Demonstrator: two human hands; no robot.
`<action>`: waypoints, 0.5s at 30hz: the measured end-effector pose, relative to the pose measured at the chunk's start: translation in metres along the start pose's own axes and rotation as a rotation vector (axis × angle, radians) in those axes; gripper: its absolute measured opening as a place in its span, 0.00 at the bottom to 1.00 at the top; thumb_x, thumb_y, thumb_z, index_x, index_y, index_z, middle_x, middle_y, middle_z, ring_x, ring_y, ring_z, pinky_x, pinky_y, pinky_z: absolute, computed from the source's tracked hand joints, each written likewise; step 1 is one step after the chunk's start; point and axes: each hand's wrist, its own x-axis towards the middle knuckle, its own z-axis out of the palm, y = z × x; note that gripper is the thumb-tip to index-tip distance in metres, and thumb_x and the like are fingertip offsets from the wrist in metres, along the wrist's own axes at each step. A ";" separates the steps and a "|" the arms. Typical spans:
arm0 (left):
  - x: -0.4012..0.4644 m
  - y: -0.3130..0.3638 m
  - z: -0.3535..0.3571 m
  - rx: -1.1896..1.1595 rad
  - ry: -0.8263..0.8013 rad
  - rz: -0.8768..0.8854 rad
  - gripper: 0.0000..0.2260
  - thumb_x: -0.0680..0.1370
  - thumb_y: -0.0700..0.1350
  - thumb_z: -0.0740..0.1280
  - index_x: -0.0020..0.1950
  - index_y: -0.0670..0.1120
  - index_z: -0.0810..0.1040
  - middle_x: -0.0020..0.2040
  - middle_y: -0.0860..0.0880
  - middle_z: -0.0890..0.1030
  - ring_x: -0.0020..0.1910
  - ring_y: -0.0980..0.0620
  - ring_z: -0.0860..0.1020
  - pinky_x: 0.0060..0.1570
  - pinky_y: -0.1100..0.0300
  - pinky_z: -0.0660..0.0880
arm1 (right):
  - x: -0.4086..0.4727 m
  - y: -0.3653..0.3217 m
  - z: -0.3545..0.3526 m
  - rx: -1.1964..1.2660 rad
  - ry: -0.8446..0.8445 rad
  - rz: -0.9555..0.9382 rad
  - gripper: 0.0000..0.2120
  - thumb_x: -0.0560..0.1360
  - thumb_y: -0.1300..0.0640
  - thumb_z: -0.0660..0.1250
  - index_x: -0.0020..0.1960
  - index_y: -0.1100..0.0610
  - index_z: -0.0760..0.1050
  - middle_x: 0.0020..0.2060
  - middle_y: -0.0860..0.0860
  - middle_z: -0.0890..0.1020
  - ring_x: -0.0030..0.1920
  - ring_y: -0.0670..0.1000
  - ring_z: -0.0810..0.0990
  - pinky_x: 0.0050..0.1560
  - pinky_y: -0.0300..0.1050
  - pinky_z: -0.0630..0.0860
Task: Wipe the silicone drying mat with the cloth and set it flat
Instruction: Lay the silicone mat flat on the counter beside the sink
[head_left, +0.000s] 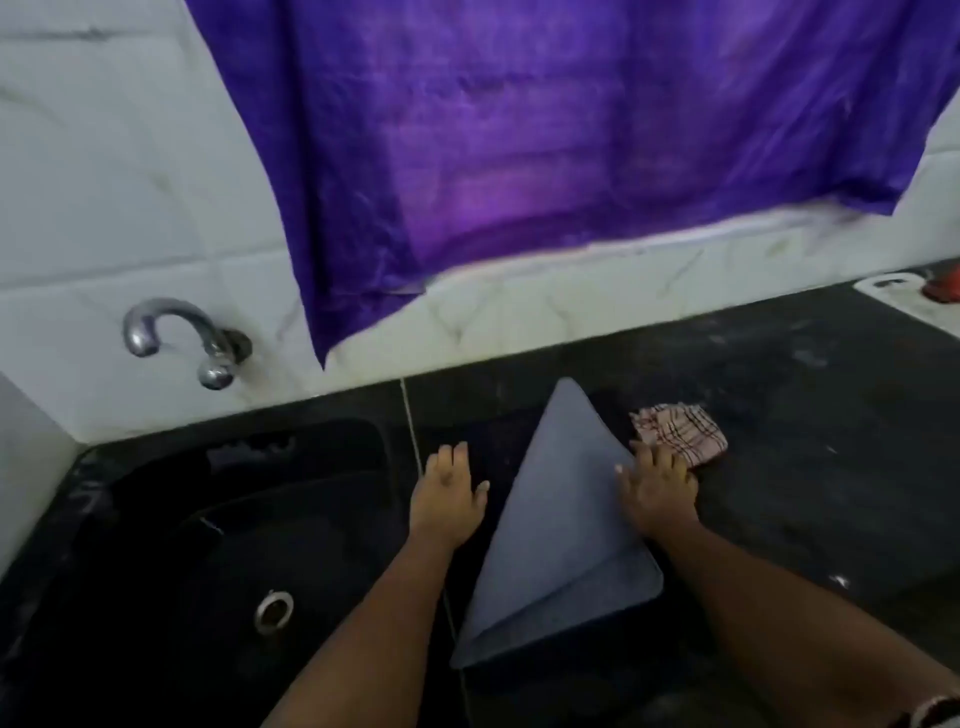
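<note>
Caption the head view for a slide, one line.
Both hands, left hand and right hand, flat by the folded grey mat, checked cloth beside it.

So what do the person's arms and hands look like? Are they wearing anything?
Both forearms are bare, with no sleeves showing. The left hand has nothing on it, no glove or ring that can be made out. Near the right hand, at the picture's bottom corner, the wrist wears a bracelet with dark and pale bands.

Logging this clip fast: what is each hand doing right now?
Left hand: open, fingers straight, flat on the dark counter, holding nothing.
Right hand: open, fingers spread, pressing the folded grey mat beside the checked cloth.
</note>
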 end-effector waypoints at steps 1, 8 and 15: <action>-0.002 0.008 0.007 -0.061 0.022 0.049 0.22 0.80 0.56 0.57 0.68 0.43 0.67 0.63 0.45 0.69 0.61 0.47 0.69 0.54 0.53 0.75 | -0.004 0.003 0.004 0.040 0.000 0.067 0.24 0.78 0.44 0.55 0.70 0.54 0.64 0.65 0.60 0.69 0.64 0.62 0.67 0.63 0.61 0.65; -0.014 0.051 0.055 -0.166 -0.155 0.355 0.28 0.76 0.66 0.58 0.63 0.45 0.70 0.62 0.48 0.70 0.61 0.49 0.69 0.58 0.56 0.71 | -0.007 0.020 0.020 0.059 -0.045 0.161 0.35 0.73 0.40 0.64 0.72 0.59 0.59 0.63 0.61 0.69 0.62 0.61 0.69 0.60 0.58 0.70; -0.020 0.068 0.065 -0.138 -0.247 0.256 0.47 0.62 0.75 0.63 0.72 0.47 0.63 0.71 0.51 0.65 0.70 0.51 0.64 0.66 0.57 0.65 | 0.025 0.019 -0.002 0.122 -0.386 0.393 0.41 0.66 0.34 0.70 0.67 0.60 0.65 0.64 0.59 0.73 0.65 0.60 0.70 0.62 0.53 0.70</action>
